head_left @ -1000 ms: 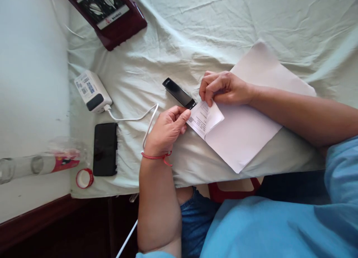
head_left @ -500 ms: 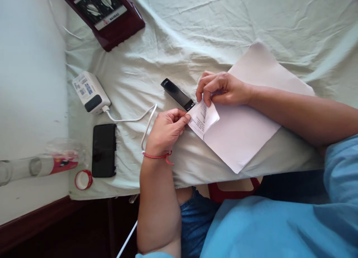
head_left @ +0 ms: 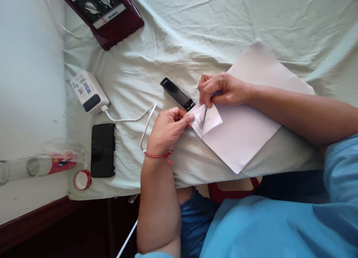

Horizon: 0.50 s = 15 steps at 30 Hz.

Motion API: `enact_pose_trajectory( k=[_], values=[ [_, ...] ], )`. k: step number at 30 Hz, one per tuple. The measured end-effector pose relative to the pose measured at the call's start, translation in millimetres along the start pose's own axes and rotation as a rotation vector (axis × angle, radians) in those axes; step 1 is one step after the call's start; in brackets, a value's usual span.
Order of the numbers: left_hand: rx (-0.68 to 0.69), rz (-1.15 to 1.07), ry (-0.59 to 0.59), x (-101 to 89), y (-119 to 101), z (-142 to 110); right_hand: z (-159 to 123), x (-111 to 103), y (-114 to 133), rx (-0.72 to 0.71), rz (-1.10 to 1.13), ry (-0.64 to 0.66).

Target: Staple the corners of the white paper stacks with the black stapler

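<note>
A stack of white paper sheets (head_left: 240,135) lies slanted on the cloth, its left corner lifted and curled back so that printed text shows underneath. My left hand (head_left: 170,127), with a red string bracelet at the wrist, pinches that corner between thumb and fingers. Just above and to the right, my right hand (head_left: 220,88) has its fingertips closed on the folded-back flap of the sheets. Beyond the corner rests a slim black stapler (head_left: 177,94), its silvery near end beside the paper. Neither hand visibly holds it.
A white power adapter (head_left: 89,92) with a white cable (head_left: 131,120) sits at left, above a black phone (head_left: 103,150). A red-rimmed cap (head_left: 82,179) and a clear bottle (head_left: 39,165) are by the wall. A dark red appliance with knobs (head_left: 112,23) stands at the back.
The curled flap of paper has moved slightly to the right and folded over further. My left thumb has shifted a little right along the corner.
</note>
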<state>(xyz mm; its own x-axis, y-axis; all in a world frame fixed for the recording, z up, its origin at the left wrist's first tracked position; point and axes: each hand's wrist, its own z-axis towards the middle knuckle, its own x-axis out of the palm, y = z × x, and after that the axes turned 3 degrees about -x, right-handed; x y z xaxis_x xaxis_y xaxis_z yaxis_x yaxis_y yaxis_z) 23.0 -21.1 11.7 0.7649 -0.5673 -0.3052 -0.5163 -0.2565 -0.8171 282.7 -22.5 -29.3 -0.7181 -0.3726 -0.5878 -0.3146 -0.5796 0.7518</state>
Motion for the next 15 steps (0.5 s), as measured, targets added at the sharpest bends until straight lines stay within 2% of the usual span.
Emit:
enact_pose_trajectory(
  k=[8,15],
  values=[
    [-0.024,-0.008,-0.008,1.5,-3.8,-0.5,-0.8,-0.5,1.6,0.009,0.064,-0.018],
    [-0.02,0.011,-0.005,0.8,-2.3,0.1,0.6,-0.6,-0.8,-0.041,-0.027,0.031]
  ],
)
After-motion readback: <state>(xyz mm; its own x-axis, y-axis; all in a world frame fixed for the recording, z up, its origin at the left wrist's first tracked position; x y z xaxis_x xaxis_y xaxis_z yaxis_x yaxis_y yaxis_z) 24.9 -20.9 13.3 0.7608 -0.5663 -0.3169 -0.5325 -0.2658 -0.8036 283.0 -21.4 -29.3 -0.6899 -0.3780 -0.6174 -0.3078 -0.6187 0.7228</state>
